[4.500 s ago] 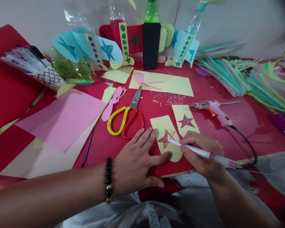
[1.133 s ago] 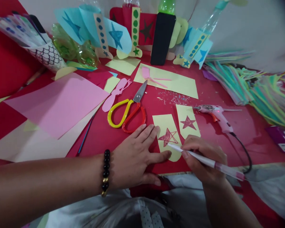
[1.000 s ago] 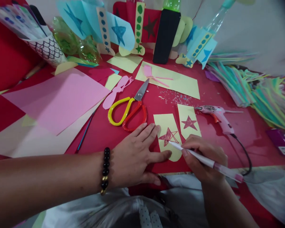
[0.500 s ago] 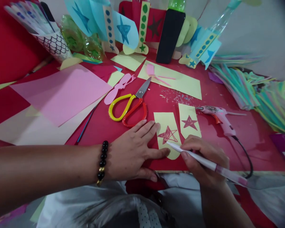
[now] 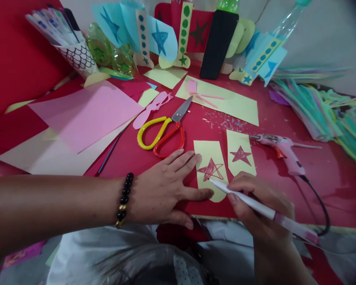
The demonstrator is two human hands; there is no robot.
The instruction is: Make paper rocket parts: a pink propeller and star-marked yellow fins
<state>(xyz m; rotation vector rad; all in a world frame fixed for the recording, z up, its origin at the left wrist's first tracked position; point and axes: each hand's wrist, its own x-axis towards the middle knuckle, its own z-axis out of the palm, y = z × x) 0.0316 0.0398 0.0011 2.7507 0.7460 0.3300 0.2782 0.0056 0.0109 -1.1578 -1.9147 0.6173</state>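
Flat on the red table, fingers spread, my left hand presses the edge of a pale yellow paper piece with a rounded bottom. A star outline is drawn on that paper, its left part filled in dark red and its right part still pale with lines across. My right hand grips a white marker pen, its tip at the star's lower left point. Beside it lies a second yellow piece with a fully coloured star. Scissors with yellow and red handles rest just beyond my left fingers.
A pink glue gun with a black cord lies at right, near bundled pipe cleaners. Pink paper covers the left side. Behind stand a pen cup, a black phone and bottle crafts with blue paper.
The view has shifted slightly, so most things sit a little further right. The pen tip stays at the star's lower left, and my left hand keeps its hold on the paper.
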